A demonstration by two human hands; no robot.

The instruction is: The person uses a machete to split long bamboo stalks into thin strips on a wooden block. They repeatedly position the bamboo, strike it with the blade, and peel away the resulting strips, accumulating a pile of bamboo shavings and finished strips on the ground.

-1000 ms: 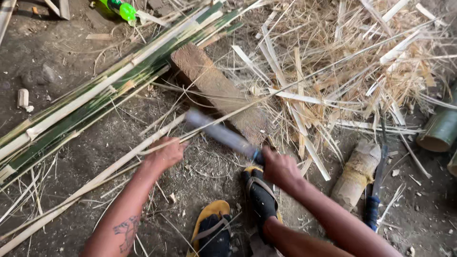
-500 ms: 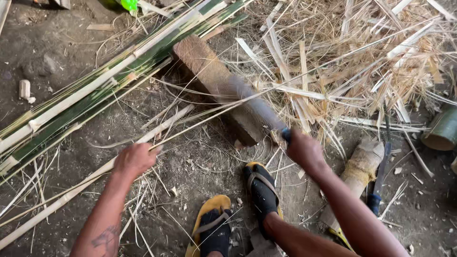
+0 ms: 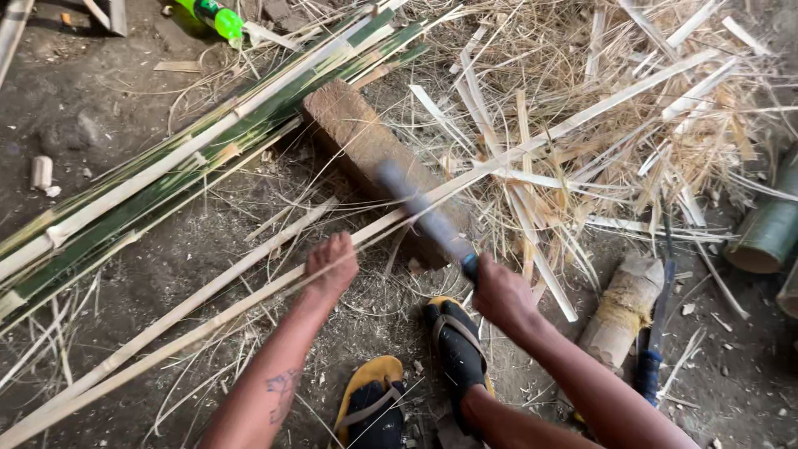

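From the head camera, looking down at a dirt floor (image 3: 125, 125), the left hand (image 3: 331, 268) is closed around a long pale bamboo strip (image 3: 582, 112) that runs from the lower left corner of the floor up across a brown wooden block (image 3: 366, 150) towards the upper right. The right hand (image 3: 501, 295) is wrapped tight round the handle of a knife (image 3: 424, 216), whose blurred blade lies across the strip just where it passes over the block. The step in hand looks like shaving or splitting the strip on the block, with the left hand steadying it. The next stroke seems to call for a firm hold on the strip, the blade angled away from the left hand's fingers and from the sandalled feet (image 3: 453, 349) just below. A bundle of green bamboo slats (image 3: 166, 179) lies along the left, a heap of shavings (image 3: 632, 83) fills the upper right, and a short bamboo stump (image 3: 623, 308) stands near the right forearm.
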